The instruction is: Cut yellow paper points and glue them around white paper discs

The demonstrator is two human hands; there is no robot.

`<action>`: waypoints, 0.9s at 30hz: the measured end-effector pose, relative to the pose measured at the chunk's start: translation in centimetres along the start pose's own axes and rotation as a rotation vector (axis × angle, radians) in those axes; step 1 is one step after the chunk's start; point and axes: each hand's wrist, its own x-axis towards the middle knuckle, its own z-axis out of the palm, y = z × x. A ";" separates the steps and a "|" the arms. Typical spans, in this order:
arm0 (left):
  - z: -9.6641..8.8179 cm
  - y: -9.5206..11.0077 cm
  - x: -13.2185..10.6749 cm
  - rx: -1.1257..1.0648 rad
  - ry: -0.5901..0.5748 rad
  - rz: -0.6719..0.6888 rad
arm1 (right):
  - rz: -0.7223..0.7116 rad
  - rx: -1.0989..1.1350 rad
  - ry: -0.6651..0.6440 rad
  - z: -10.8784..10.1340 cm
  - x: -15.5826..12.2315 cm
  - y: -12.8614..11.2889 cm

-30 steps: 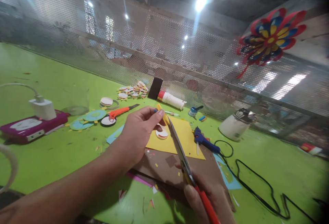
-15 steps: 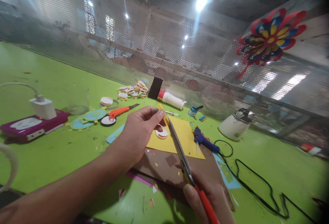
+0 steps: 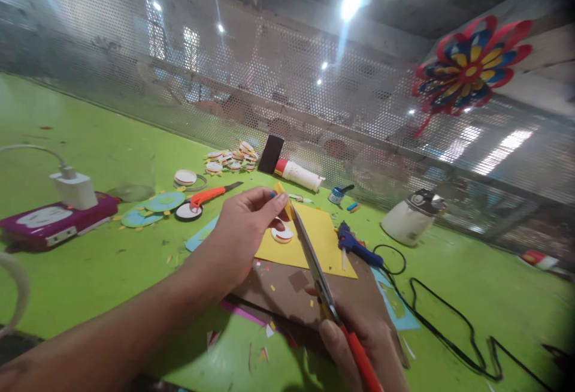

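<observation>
Between thumb and fingers, my left hand (image 3: 245, 233) pinches a small yellow paper strip (image 3: 283, 193). My right hand (image 3: 359, 344) grips red-handled scissors (image 3: 317, 269), and the blade tips meet the lower end of the strip. Whether the blades are parted there is too small to tell. Under both hands lies a yellow sheet (image 3: 309, 248) on a brown board (image 3: 274, 293). A white disc with a red edge (image 3: 281, 234) rests on the sheet just below my left fingers. Part of the scissor handles is hidden by my right hand.
A blue glue gun (image 3: 359, 245) with a black cord lies right of the sheet. At left are an orange cutter (image 3: 209, 196), blue paper rings (image 3: 164, 201) and a purple power bank (image 3: 58, 221). Behind stand a phone (image 3: 271, 154), a paper cup (image 3: 299, 175) and a white jug (image 3: 408, 221).
Almost nothing differs. The whole view has shifted very slightly, while both hands, the strip and the scissors keep about the same positions.
</observation>
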 end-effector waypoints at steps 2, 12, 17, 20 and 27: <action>0.0 0.0 0.1 -0.016 0.000 -0.008 | 0.016 0.013 -0.022 0.1 0.0 0.2; 0.0 0.2 0.0 -0.048 0.011 -0.018 | 0.064 0.101 -0.058 0.3 -0.1 0.2; 0.0 0.0 0.1 -0.013 0.005 -0.006 | 0.017 0.046 0.003 0.5 -0.1 0.3; 0.0 0.0 0.1 -0.011 0.001 -0.010 | 0.004 0.046 0.007 0.5 -0.1 0.4; 0.1 0.3 0.0 0.004 0.003 -0.015 | 0.029 0.028 -0.008 0.5 -0.2 0.3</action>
